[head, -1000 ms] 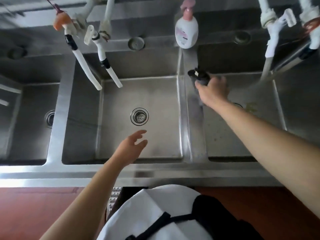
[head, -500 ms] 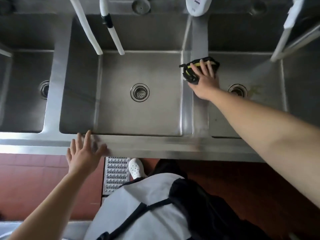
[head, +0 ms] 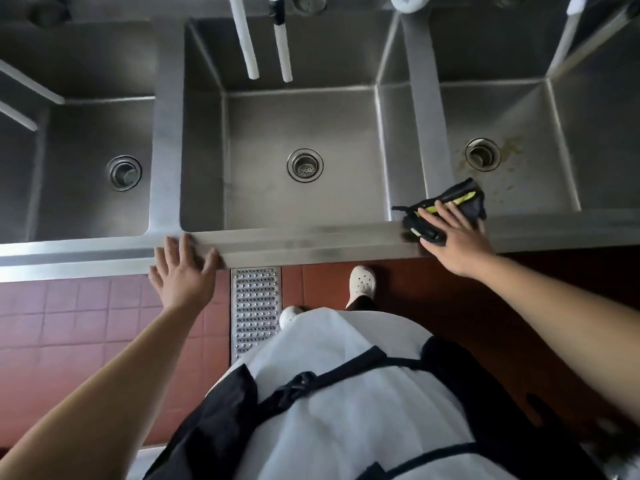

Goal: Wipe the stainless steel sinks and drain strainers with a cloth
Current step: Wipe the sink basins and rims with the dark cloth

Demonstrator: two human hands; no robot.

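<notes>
At front rim, 4 o'clock of middle sink [head: 304, 133]: cloth [head: 446, 209] pressed flat under right hand [head: 450, 233].
Risk: cloth overhangs right sink [head: 519, 133]; could slide in near stained strainer [head: 482, 154] if pressure eases. Fingers straight, spread, pressing cloth. Left hand [head: 183, 268] flat on rim at 8 o'clock, holding nothing.

Red tile floor [head: 69, 327] below, paler at left, darker at right. Perforated metal drain grate [head: 255, 306] set into it. White pipes [head: 247, 46] hanging above.
</notes>
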